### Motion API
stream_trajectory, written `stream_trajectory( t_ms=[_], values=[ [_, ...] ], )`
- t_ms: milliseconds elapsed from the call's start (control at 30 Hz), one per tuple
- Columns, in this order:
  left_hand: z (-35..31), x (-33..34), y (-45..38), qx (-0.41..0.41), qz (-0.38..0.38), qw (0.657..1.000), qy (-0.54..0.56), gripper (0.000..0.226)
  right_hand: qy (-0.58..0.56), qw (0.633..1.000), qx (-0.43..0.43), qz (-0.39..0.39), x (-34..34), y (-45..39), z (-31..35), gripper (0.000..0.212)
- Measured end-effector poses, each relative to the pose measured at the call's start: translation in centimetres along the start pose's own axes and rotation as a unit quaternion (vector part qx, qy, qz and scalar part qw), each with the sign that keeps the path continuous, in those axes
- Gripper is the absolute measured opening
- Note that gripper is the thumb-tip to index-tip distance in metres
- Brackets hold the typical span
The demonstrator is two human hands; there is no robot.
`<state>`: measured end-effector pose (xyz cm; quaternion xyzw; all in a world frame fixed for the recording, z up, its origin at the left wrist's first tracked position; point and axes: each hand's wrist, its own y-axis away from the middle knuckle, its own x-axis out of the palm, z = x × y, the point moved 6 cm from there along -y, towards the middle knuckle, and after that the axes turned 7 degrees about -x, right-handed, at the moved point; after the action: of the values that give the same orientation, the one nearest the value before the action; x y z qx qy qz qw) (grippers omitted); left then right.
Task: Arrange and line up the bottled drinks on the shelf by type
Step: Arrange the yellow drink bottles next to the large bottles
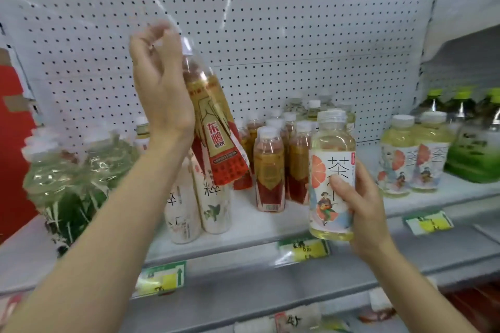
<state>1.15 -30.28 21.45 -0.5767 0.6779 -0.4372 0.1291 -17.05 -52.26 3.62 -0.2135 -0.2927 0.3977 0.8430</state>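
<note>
The sorting looks about half done: red-and-gold bottles [269, 170] already stand grouped on the shelf [270, 224] between the hands, while the left hand [162, 89] grips a tilted red-label bottle [213, 127] and the right hand [365, 205] holds a grapefruit tea bottle [332, 170], both unplaced.

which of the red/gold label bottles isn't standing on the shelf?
The red/gold bottle held in the left hand: lifted off the shelf and tilted, cap up-left. The other red/gold bottles stand upright behind.
</note>
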Motion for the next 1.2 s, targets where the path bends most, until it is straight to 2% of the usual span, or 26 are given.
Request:
stream_trajectory(
  t_ms=[67, 133, 233, 333, 400, 500, 567, 800, 1067, 1200],
  values=[
    [-1.1, 3.0, 5.3, 0.0, 0.025, 1.0, -0.001, 0.02, 0.01, 1.0, 0.011, -0.013, -2.3, 0.2, -0.3, 0.058],
    [0.3, 6.3, 8.9, 0.008, 0.053, 0.997, -0.055, 0.019, 0.012, 0.999, 0.027, -0.023, -4.8, 0.2, -0.6, 0.066],
    [4.0, 9.3, 10.7, 0.008, 0.025, 0.991, -0.134, 0.024, 0.011, 0.998, 0.042, -0.037, -8.6, -0.2, -0.6, 0.067],
    [6.2, 11.9, 13.0, 0.02, 0.015, 0.982, -0.187, 0.035, 0.017, 0.998, 0.04, -0.038, -12.2, -0.9, -0.3, 0.085],
    [7.9, 12.9, 13.6, 0.023, 0.017, 0.974, -0.227, 0.038, 0.024, 0.999, 0.031, -0.037, -14.5, -1.3, 0.0, 0.079],
    [9.7, 13.3, 14.3, 0.034, 0.015, 0.963, -0.268, 0.033, 0.031, 0.999, 0.005, -0.044, -18.0, -2.2, 0.7, 0.049],
    [10.6, 12.9, 14.5, 0.043, 0.009, 0.958, -0.282, 0.031, 0.037, 0.999, -0.004, -0.04, -20.0, -3.0, 1.1, 0.047],
    [12.6, 12.4, 14.2, 0.028, -0.011, 0.942, -0.333, 0.031, 0.053, 0.998, 0.0, -0.013, -25.5, -7.2, 0.7, 0.069],
    [12.8, 12.2, 15.6, 0.123, -0.004, 0.902, -0.414, 0.039, 0.05, 0.998, 0.021, 0.021, -28.9, -10.8, -0.1, 0.07],
    [12.4, 12.1, 15.6, 0.153, -0.019, 0.893, -0.422, 0.033, 0.044, 0.998, 0.032, 0.031, -28.8, -12.0, -1.1, 0.081]
  ],
)
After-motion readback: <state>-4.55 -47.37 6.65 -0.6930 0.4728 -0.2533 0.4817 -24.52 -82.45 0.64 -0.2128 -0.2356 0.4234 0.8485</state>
